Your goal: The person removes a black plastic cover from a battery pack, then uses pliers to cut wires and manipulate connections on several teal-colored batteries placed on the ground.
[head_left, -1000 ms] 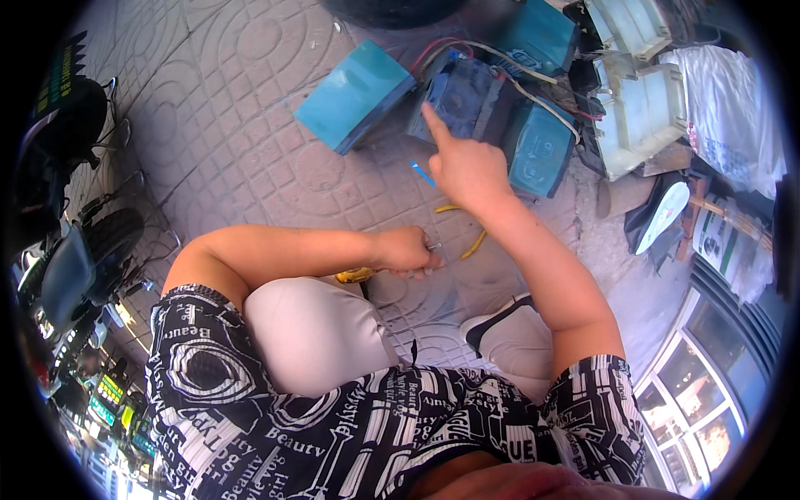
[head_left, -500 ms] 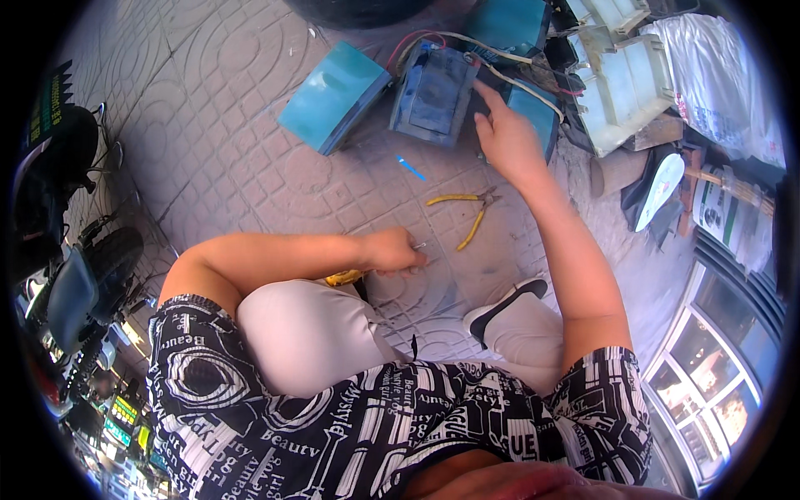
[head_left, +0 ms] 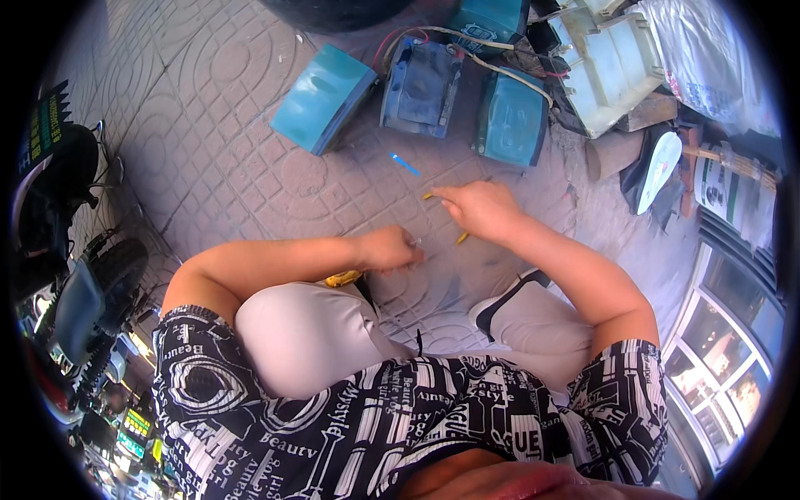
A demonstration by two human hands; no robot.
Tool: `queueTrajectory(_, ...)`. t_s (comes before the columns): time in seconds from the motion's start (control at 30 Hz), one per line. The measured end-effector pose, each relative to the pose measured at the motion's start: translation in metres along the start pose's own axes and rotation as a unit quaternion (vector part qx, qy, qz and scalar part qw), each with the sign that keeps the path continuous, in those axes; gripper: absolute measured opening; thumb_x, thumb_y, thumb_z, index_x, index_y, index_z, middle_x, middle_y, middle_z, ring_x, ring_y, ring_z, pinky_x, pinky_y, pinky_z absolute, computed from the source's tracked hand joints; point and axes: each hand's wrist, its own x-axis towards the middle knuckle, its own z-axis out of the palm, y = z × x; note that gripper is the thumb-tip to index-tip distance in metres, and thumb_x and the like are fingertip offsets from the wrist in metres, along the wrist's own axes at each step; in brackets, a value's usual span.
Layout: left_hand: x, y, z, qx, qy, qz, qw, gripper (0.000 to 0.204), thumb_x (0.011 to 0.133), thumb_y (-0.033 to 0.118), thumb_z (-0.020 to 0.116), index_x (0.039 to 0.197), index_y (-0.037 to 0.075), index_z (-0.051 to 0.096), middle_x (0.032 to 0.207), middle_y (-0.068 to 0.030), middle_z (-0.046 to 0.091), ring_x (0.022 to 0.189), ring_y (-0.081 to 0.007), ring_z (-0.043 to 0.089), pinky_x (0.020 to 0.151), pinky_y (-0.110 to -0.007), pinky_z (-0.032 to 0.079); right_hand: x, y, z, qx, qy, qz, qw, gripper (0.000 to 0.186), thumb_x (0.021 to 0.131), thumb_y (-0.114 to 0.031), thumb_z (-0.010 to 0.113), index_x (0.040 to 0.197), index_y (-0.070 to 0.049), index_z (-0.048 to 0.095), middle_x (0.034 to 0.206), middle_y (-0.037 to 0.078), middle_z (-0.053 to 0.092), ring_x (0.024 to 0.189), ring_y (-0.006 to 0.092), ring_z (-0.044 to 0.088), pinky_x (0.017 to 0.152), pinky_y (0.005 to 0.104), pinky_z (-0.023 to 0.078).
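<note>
My left hand [head_left: 388, 248] is closed low over the paving beside my knee. A small pale bit shows at its fingertips, too small to name. My right hand [head_left: 482, 210] is over yellow-handled pliers [head_left: 462, 238] on the ground, covering their jaws and pivot; only the handle ends show. Its index finger and thumb are apart, the index finger reaching toward one handle's end. Beyond the hands, a dark blue-grey battery [head_left: 422, 87] with wires at its far edge stands between a teal battery [head_left: 323, 98] and another teal battery [head_left: 512, 117].
A blue strip [head_left: 405, 164] lies between the batteries and my hands. Behind them is a further teal battery [head_left: 490, 21]. An open whitish plastic case [head_left: 612, 75] stands at the right. A yellow object [head_left: 343, 278] shows under my left forearm. Parked bikes [head_left: 79, 292] line the left.
My right hand has come back from the blue-grey battery's corner to the pliers, uncovering the right teal battery. My left hand stays about where it was. The view has shifted slightly.
</note>
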Motion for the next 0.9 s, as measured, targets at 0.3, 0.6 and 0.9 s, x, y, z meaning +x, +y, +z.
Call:
queueTrajectory(0.3, -0.001, -0.002, 0.002, 0.018, 0.001, -0.020, 1.000, 0.040, 0.089, 0.041, 0.063, 0.090, 0.001, 0.067, 0.068, -0.0044, 0.063, 0.051, -0.0141, 0.056, 0.048, -0.029, 0.048, 0.046, 0.023, -0.045, 0.088, 0.230, 0.061, 0.967, 0.049, 0.091, -0.018, 0.055, 0.139, -0.019, 0.048, 0.083, 0.018, 0.069, 0.076, 0.0387, 0.066, 0.067, 0.0501, 0.052)
queueTrajectory(0.6, 0.001, -0.003, 0.003, 0.012, 0.011, -0.024, 1.000, 0.039, 0.089, 0.040, 0.062, 0.094, 0.002, 0.068, 0.070, -0.0047, 0.063, 0.051, -0.0148, 0.057, 0.048, -0.029, 0.048, 0.018, -0.006, -0.033, -0.035, 0.025, 0.072, 0.996, 0.069, 0.088, -0.015, 0.055, 0.153, -0.021, 0.030, 0.083, 0.014, 0.071, 0.074, 0.0351, 0.068, 0.066, 0.0476, 0.054)
queueTrajectory(0.9, 0.003, -0.005, 0.005, 0.009, 0.006, -0.021, 1.000, 0.041, 0.089, 0.042, 0.062, 0.094, 0.001, 0.067, 0.070, -0.0052, 0.063, 0.051, -0.0150, 0.058, 0.047, -0.029, 0.048, 0.013, 0.006, -0.023, 0.124, 0.135, 0.086, 0.979, 0.034, 0.087, -0.037, 0.067, 0.078, -0.005, 0.062, 0.071, 0.015, 0.066, 0.070, 0.0369, 0.065, 0.060, 0.0468, 0.049)
